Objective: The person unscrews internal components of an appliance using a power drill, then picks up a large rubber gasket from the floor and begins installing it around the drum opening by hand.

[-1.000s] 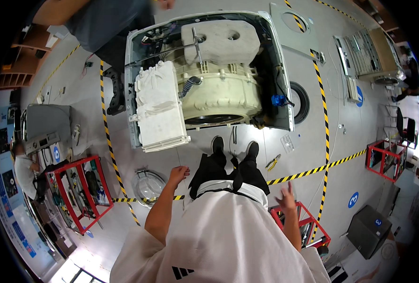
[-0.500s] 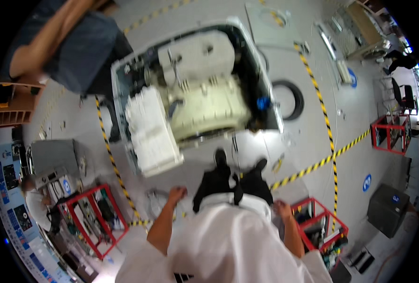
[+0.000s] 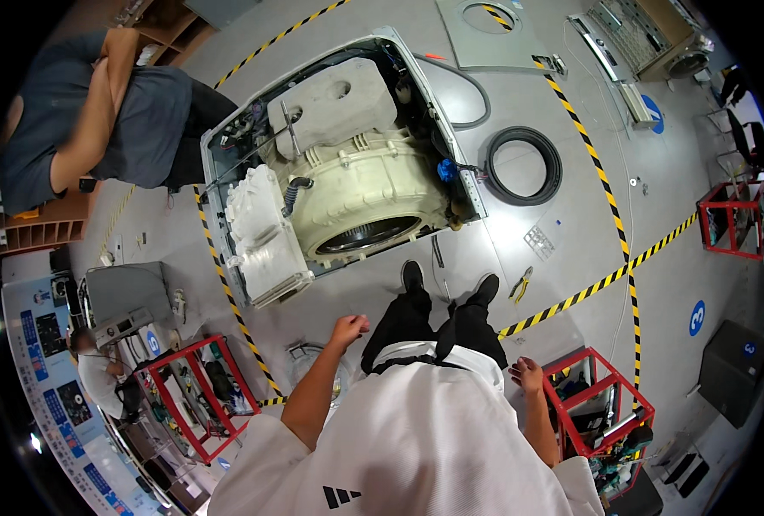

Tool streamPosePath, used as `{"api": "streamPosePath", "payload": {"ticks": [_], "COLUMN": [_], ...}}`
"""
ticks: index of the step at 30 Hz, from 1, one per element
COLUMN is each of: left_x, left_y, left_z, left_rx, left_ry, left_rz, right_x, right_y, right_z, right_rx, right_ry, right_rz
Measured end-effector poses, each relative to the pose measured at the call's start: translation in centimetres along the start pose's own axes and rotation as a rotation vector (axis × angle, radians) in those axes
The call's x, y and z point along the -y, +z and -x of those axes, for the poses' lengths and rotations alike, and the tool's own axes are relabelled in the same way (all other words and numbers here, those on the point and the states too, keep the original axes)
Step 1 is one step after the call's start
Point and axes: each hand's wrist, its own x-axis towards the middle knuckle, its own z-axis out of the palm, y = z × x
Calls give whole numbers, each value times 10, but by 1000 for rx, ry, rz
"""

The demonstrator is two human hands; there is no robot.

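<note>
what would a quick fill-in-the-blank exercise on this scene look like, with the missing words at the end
1. The right hand is nearest to a tool rack with a ____ frame.
2. The pliers have ____ handles.
3. In this view, the black ring lies to the ____ of the opened appliance.

Missing words: red; yellow; right
</note>
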Motion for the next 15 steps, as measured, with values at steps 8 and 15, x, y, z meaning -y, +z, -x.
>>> {"api": "streamPosePath", "payload": {"ticks": [8,15], "left_x": [8,10], "left_y": [14,29], "left_z": [25,23], "left_rx": [41,-26], "left_ry": [-56,-13], "left_rz": [-84,-100], "right_x": [-16,0], "right_y": [-20,-30], "right_z": [-9,-6], "right_rx": [15,37], "right_ry": [58,-4], "right_rz": [-34,-17]}}
